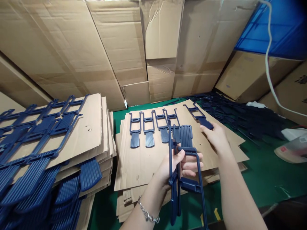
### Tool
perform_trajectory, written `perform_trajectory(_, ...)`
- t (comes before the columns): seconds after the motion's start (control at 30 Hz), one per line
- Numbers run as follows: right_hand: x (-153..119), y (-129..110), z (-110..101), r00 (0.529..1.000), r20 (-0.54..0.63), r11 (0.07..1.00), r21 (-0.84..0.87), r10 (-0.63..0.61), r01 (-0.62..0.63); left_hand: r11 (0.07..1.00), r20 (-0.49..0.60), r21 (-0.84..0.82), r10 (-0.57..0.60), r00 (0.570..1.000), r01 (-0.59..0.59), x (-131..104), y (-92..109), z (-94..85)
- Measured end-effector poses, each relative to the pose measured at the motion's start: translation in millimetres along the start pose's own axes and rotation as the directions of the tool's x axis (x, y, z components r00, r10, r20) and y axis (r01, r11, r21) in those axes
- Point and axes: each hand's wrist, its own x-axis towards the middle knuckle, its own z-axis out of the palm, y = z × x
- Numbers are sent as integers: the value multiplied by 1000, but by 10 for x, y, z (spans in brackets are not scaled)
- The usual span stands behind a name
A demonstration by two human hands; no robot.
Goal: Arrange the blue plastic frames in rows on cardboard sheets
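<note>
My left hand (168, 166) grips several dark blue plastic frames (200, 172), each with thin legs and a ribbed plate; the thumb lies across them. Pinched in my right hand (217, 137) is the plate end of another blue plastic frame (195, 111), whose hooked legs lie over the cardboard sheet (134, 166). To the left on that sheet, several like frames (148, 129) form a row with their plates toward me. The held frames partly cover the row's right end.
At left, a taller cardboard stack (96, 137) carries many blue frames (40, 143). A dark heap of blue parts (227, 111) spreads on the green table (271, 179) at right. Cardboard panels (115, 41) wall the back; a white cable (268, 57) hangs at right.
</note>
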Motion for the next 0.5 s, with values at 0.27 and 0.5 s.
perform_trajectory(0.27,-157,-204,17,987,161,900,-433,15,57,999,-18,-30,21,1000,-22,24,-76,-5)
perform_trajectory(0.5,-211,-214,68,982,189,902,-425,2,80,995,-109,-4,97,989,-98,2,-80,68)
